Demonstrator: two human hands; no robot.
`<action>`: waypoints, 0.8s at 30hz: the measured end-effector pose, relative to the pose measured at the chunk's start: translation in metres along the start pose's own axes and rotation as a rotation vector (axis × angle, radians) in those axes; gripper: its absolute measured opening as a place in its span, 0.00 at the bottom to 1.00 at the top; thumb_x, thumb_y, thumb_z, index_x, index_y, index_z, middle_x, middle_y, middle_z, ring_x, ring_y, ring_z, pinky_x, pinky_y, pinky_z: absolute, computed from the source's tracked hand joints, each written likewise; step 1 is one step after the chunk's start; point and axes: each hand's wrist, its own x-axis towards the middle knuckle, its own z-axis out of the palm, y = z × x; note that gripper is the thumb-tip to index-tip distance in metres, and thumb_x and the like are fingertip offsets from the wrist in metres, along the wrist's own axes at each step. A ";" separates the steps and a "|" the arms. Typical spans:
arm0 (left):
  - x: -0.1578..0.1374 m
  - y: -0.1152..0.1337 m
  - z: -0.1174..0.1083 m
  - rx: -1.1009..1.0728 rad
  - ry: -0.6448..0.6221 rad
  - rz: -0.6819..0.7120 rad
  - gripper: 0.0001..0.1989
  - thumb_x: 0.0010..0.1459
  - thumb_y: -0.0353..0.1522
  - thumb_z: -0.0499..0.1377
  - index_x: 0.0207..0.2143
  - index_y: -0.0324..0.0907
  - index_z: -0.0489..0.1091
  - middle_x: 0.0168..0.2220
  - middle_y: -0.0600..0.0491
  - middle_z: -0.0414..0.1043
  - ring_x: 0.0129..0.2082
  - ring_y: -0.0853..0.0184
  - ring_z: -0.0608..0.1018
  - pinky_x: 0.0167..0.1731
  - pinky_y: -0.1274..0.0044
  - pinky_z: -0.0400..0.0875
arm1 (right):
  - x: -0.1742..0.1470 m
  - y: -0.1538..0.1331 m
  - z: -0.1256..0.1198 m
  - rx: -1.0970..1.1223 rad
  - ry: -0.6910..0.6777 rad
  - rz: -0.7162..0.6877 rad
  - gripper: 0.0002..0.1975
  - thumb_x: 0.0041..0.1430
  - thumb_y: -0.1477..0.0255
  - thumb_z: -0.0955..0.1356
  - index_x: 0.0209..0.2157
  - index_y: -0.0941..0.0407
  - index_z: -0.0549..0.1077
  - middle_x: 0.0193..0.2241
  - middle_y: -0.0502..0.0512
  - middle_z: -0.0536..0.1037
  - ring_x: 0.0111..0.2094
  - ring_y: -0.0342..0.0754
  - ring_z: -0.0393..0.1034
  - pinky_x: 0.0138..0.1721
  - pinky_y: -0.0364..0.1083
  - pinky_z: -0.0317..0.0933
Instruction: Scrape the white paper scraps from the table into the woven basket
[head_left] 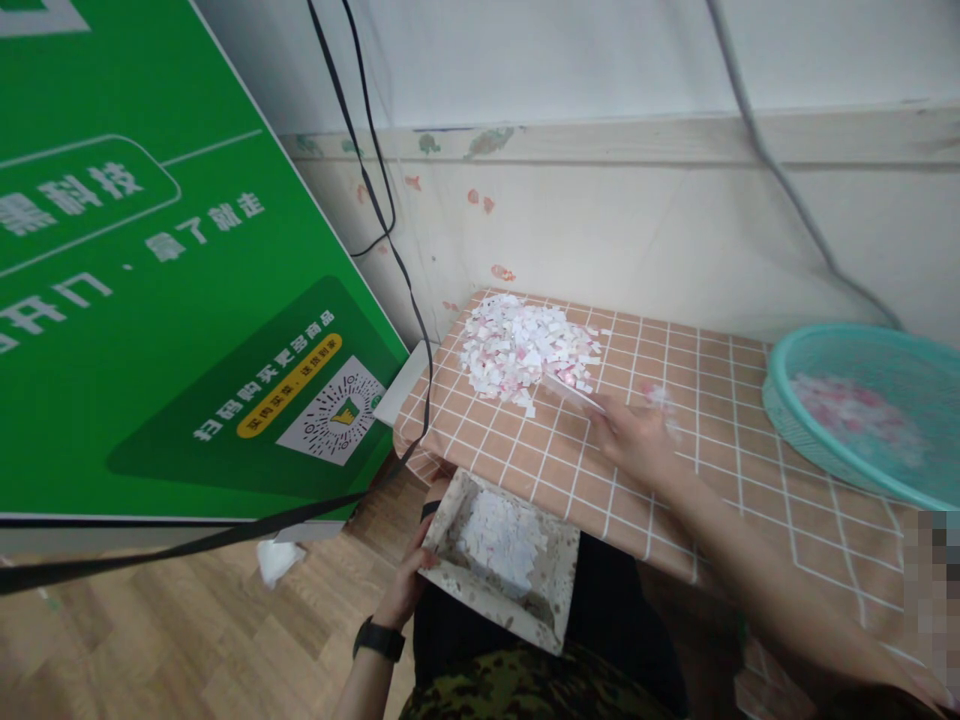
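My left hand grips the left edge of a shallow, speckled off-white tray. The tray rests tilted over my lap, below the table edge, and a layer of white paper scraps lies inside it. Over the table, my right hand is closed on a thin white flat piece, whose exact kind I cannot make out. Its far end touches the near side of a heap of white and pinkish paper scraps. A small blurred clump of scraps shows just beyond my right hand.
A turquoise plastic basket with pink and white scraps stands at the table's right. The table has a brown checked cloth and meets the wall. A green printed panel fills the left, with a black cable hanging before it.
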 end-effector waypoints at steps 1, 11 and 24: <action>0.001 -0.001 -0.001 0.006 0.004 0.000 0.36 0.34 0.30 0.60 0.52 0.43 0.74 0.48 0.48 0.80 0.51 0.45 0.74 0.42 0.66 0.71 | 0.000 0.000 0.000 0.000 0.007 0.019 0.12 0.66 0.71 0.63 0.43 0.57 0.76 0.20 0.51 0.76 0.19 0.45 0.69 0.32 0.47 0.62; 0.005 -0.008 -0.008 0.023 0.011 0.028 0.35 0.33 0.30 0.60 0.50 0.45 0.75 0.50 0.49 0.79 0.55 0.44 0.71 0.46 0.65 0.70 | 0.002 0.002 -0.001 -0.028 -0.009 0.072 0.13 0.66 0.70 0.62 0.46 0.57 0.76 0.21 0.52 0.77 0.21 0.48 0.72 0.30 0.47 0.60; 0.009 -0.011 -0.014 0.045 -0.041 0.038 0.34 0.36 0.30 0.59 0.52 0.47 0.75 0.48 0.52 0.80 0.55 0.45 0.73 0.48 0.64 0.68 | 0.000 0.008 0.006 0.115 0.027 0.121 0.12 0.66 0.67 0.65 0.46 0.55 0.77 0.26 0.53 0.82 0.25 0.50 0.76 0.48 0.56 0.64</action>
